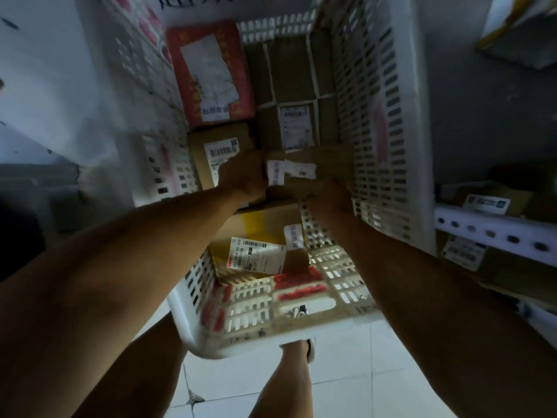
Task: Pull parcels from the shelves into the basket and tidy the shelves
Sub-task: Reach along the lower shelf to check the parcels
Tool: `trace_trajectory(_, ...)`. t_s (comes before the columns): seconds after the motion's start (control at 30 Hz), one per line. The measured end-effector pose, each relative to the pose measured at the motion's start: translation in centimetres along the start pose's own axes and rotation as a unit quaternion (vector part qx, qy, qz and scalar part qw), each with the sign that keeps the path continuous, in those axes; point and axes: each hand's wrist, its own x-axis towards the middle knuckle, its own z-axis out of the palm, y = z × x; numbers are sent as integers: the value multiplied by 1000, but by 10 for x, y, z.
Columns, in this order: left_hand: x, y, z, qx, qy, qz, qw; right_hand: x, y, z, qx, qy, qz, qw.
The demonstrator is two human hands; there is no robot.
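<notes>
Both hands inside white slotted basket, gripping one brown cardboard parcel with torn white label. Left hand curled round its left end, right hand curled round its near right edge. Beyond the hands: red box, taped brown box. Just left of left hand: labelled carton. Below the hands: yellow-brown parcel. Right of right hand, outside basket: shelf with more parcels. View is blurred.
</notes>
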Motion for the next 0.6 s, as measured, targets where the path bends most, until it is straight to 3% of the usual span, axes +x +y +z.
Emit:
trace_trajectory(0.07, -26, 3, -21, 11, -6, 2, 1000, -25, -16, -25, -14, -15, -41, 999)
trace_trajectory(0.13, -57, 2, -45, 31, -9, 3, 999, -55, -40, -52, -104, -22, -103, 989)
trace_trajectory(0.23, -118, 7, -85, 107, 2, 15, 994, -110, -80, -89, -270, -21, -213, 939)
trace_trajectory(0.37, -184, 13, -122, 184, 40, 10, 982, -173, -122, -121, -334, -19, -305, 892)
trace_trajectory(0.47, -216, 14, -140, 173, 68, -19, 982, -200, -145, -141, -348, -24, -333, 876)
trace_trajectory(0.6, -254, -1, -144, 81, 67, -73, 992, -236, -163, -155, -437, -17, -383, 813)
